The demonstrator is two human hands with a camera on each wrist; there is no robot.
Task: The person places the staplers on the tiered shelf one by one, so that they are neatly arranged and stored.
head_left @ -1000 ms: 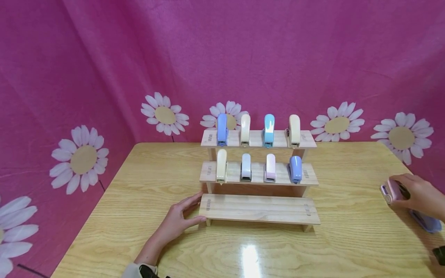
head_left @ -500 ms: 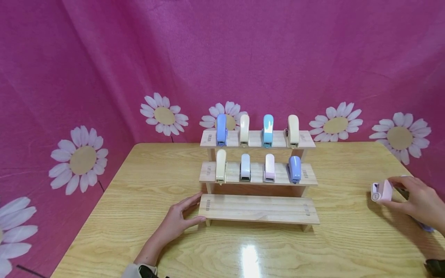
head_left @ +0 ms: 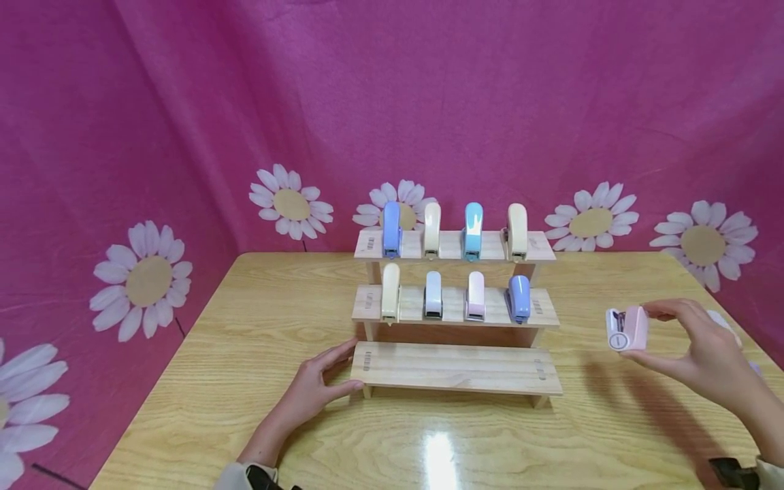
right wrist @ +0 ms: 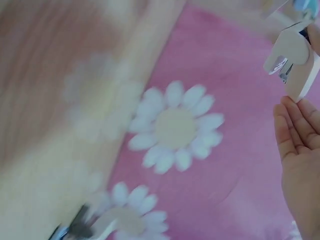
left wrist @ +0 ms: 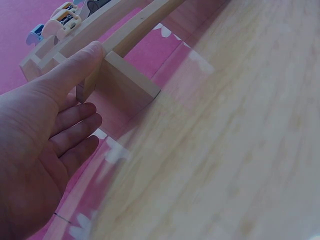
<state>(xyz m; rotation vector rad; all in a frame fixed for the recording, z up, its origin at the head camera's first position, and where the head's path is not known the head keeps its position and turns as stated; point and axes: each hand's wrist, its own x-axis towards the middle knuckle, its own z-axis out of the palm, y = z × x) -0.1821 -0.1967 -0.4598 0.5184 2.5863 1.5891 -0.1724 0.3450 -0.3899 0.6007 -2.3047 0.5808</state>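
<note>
My right hand (head_left: 704, 350) pinches a small pink and white stapler (head_left: 637, 329) between thumb and fingers, above the table at right. In the right wrist view the stapler (right wrist: 295, 55) shows its metal mouth, near the fingertips of the right hand (right wrist: 305, 135). My left hand (head_left: 309, 384) holds the left end of the lowest shelf of a wooden display rack (head_left: 453, 367), thumb at the front corner, index finger at the back corner. Up close, the left hand (left wrist: 45, 120) has its thumb on the board's end; its other fingers are loosely bent.
Staplers in blue, cream, turquoise, grey and pink, such as the turquoise stapler (head_left: 473, 230) and cream stapler (head_left: 390, 292), stand on the upper two shelves. A pale lilac thing (head_left: 723, 325) lies partly hidden behind my right hand. A pink flowered cloth (head_left: 429, 102) hangs behind the table.
My right hand has lifted the pink stapler off the right side and carried it left toward the rack, its front turning more toward me. The left hand stays at the lowest shelf.
</note>
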